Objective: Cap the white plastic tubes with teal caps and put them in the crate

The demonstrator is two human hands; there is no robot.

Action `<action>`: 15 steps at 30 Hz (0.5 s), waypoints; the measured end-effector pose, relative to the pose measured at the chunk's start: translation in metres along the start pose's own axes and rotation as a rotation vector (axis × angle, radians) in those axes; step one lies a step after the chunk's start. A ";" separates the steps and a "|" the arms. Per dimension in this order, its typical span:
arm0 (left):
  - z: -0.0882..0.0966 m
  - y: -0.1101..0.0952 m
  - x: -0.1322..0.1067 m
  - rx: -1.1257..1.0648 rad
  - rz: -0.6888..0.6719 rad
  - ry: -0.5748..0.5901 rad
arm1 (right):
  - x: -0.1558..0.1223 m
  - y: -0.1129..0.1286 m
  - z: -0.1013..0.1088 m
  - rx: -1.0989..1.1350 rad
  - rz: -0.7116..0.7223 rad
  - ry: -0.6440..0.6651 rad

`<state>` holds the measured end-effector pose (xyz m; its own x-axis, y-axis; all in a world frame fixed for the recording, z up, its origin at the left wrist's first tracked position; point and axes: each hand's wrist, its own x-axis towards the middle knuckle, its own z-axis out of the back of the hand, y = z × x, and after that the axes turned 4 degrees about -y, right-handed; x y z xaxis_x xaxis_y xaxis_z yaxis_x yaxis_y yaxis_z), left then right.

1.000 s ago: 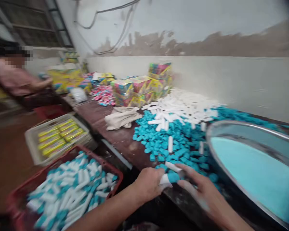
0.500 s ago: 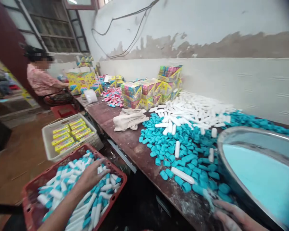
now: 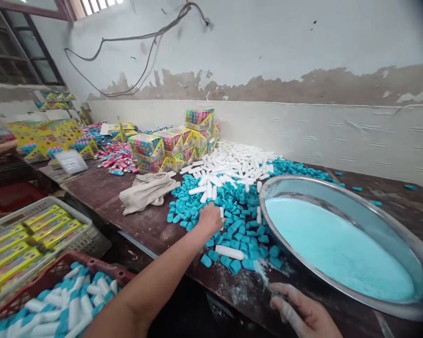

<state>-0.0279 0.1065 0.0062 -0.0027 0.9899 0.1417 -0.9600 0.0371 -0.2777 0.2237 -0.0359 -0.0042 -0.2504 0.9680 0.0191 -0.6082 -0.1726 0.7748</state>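
My left hand (image 3: 210, 218) reaches across to the heap of turquoise caps (image 3: 239, 230), its fingers curled at a white plastic tube (image 3: 222, 218) that stands out past them. My right hand (image 3: 298, 305), dusted with powder, is above the front table edge beside the metal basin (image 3: 338, 187). Its thumb and fingers are pinched together; a greyish bit shows between them, too hidden to name. Pale turquoise powder (image 3: 338, 253) fills the basin's bottom. Another white tube (image 3: 230, 252) lies on the near caps. Below left, a red crate (image 3: 102, 264) holds white tubes with turquoise caps.
White tubes (image 3: 232, 162) are heaped behind the caps. A cream cloth (image 3: 148, 191) lies left of them, with wrapped display boxes (image 3: 172, 148) beyond. A pale crate (image 3: 81, 220) of yellow boxes stands left of the table. At far left another person's arm (image 3: 2, 149) shows.
My left hand has left the red crate and moved right and forward to a white tube on the caps. The view has swung right. My right hand stays by the basin, fingers still together.
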 end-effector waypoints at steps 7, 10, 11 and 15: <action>0.000 -0.011 0.005 -0.051 -0.067 0.027 | 0.009 0.014 -0.007 -0.099 0.184 -0.070; 0.019 -0.017 -0.012 -0.127 -0.157 0.049 | 0.023 0.028 -0.009 -0.223 0.445 -0.233; 0.026 -0.021 -0.022 -0.162 -0.208 0.068 | 0.028 0.034 -0.009 -0.287 0.541 -0.288; 0.050 -0.044 -0.067 -0.529 -0.367 0.266 | 0.040 0.054 -0.011 -0.557 0.752 -0.270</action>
<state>0.0005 0.0318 0.0559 0.4291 0.8982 0.0959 -0.6205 0.3702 -0.6914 0.1728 -0.0082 0.0312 -0.5797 0.5672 0.5849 -0.6471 -0.7568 0.0926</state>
